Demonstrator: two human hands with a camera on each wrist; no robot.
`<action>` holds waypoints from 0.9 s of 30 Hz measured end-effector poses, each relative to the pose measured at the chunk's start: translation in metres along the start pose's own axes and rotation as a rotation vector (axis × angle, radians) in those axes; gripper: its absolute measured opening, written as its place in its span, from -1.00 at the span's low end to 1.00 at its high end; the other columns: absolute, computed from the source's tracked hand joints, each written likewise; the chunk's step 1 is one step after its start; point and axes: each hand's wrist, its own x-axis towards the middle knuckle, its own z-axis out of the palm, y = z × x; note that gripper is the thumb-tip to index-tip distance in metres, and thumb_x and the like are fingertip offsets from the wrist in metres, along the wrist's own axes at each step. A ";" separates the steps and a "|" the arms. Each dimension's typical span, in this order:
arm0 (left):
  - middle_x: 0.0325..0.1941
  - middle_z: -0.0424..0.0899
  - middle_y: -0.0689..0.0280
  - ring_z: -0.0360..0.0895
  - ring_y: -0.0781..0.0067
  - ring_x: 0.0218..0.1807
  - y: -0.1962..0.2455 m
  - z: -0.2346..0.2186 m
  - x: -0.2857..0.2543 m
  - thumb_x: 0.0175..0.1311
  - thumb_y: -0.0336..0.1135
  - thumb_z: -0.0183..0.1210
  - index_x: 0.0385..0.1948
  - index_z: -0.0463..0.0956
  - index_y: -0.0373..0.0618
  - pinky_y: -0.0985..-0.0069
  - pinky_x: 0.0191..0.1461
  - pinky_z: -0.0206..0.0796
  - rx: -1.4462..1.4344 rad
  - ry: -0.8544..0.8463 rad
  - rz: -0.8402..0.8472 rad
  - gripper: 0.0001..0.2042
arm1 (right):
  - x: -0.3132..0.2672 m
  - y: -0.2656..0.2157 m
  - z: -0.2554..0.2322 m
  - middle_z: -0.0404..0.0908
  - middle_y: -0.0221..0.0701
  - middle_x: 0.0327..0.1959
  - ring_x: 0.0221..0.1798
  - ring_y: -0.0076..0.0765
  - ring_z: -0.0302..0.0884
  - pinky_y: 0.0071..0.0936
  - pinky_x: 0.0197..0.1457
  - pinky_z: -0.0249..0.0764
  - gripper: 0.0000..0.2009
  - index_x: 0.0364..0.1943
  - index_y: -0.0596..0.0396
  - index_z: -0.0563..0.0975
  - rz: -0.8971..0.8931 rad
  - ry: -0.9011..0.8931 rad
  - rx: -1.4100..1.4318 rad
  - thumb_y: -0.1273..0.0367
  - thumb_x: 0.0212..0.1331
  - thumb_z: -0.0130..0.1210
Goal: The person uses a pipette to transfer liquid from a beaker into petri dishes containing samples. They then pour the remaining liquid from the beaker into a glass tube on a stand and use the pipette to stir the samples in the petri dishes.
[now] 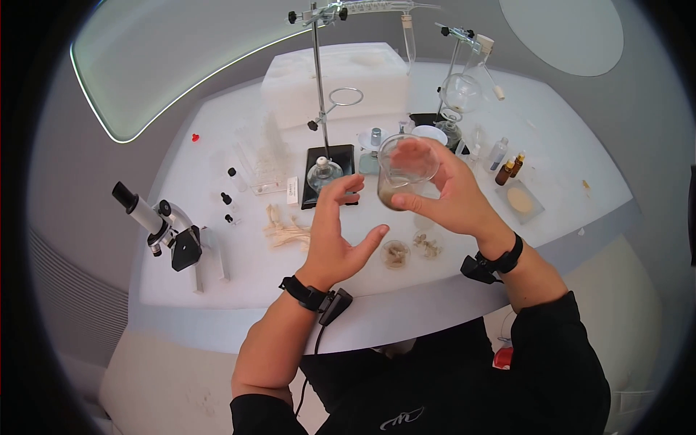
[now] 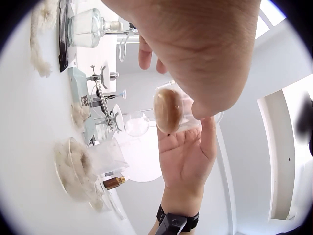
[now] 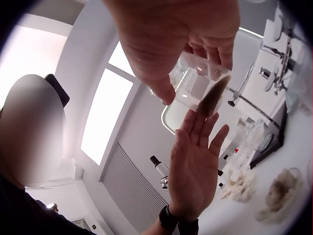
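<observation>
My right hand (image 1: 457, 194) grips a clear beaker (image 1: 392, 174) above the table, thumb on the near side and fingers round the far side. Murky brownish liquid lies in its bottom, and a 250 ml mark shows on the wall (image 3: 190, 84) in the right wrist view. Just left of the beaker, my left hand (image 1: 332, 235) is raised, palm turned toward it, fingers extended and thumb spread; it holds nothing. Below the hands sit a round dish (image 1: 395, 254) of brownish fibrous clumps and more such clumps (image 1: 428, 246) beside it.
An iron stand (image 1: 320, 87) with a ring rises behind, an alcohol lamp (image 1: 324, 174) on its base. A microscope (image 1: 163, 228) stands at left, brown dropper bottles (image 1: 506, 172) at right. A white foam block (image 1: 333, 80) and a flask (image 1: 461, 93) on another stand are farther back.
</observation>
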 end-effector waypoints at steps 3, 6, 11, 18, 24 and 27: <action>0.45 0.58 0.06 0.64 0.16 0.34 -0.005 -0.002 -0.003 0.33 -0.50 0.49 0.52 0.40 -0.26 0.20 0.38 0.56 0.072 0.019 -0.001 -0.30 | -0.008 -0.002 -0.025 0.65 -0.30 0.43 0.53 -0.23 0.63 -0.17 0.65 0.48 -0.20 0.55 0.09 0.47 -0.059 0.081 -0.201 0.34 0.25 0.66; 0.39 0.62 0.07 0.65 0.22 0.27 -0.008 0.002 -0.004 0.35 -0.58 0.43 0.45 0.44 -0.27 0.27 0.28 0.58 0.102 0.057 -0.010 -0.38 | -0.020 -0.007 -0.043 0.68 -0.29 0.37 0.47 -0.18 0.67 -0.17 0.52 0.53 -0.24 0.50 0.05 0.55 -0.077 0.165 -0.488 0.35 0.19 0.64; 0.33 0.65 0.09 0.67 0.28 0.22 -0.010 0.005 -0.006 0.36 -0.67 0.36 0.40 0.48 -0.27 0.36 0.21 0.59 0.097 0.098 -0.035 -0.45 | -0.039 -0.002 -0.063 0.67 -0.21 0.31 0.39 -0.03 0.67 -0.19 0.47 0.56 -0.26 0.48 0.04 0.57 -0.061 0.138 -0.705 0.38 0.15 0.60; 0.29 0.67 0.11 0.68 0.30 0.17 -0.012 0.006 -0.007 0.34 -0.72 0.32 0.38 0.50 -0.26 0.39 0.17 0.60 0.115 0.073 -0.045 -0.45 | -0.053 0.014 -0.067 0.61 -0.21 0.36 0.41 0.05 0.63 -0.16 0.44 0.59 -0.28 0.48 -0.01 0.59 -0.024 0.093 -0.766 0.45 0.15 0.56; 0.26 0.68 0.11 0.68 0.30 0.15 -0.012 0.007 -0.007 0.33 -0.74 0.31 0.37 0.50 -0.25 0.40 0.15 0.60 0.117 0.067 -0.038 -0.45 | -0.051 0.017 -0.065 0.61 -0.22 0.35 0.41 0.08 0.60 -0.08 0.48 0.57 -0.24 0.46 -0.05 0.63 -0.125 0.046 -0.881 0.56 0.05 0.54; 0.26 0.68 0.11 0.68 0.30 0.15 -0.013 0.007 -0.007 0.33 -0.74 0.31 0.37 0.50 -0.25 0.40 0.15 0.60 0.120 0.072 -0.029 -0.45 | -0.050 0.018 -0.062 0.62 -0.24 0.34 0.42 0.06 0.59 -0.02 0.50 0.56 -0.24 0.44 -0.07 0.65 -0.184 0.047 -0.967 0.58 0.02 0.53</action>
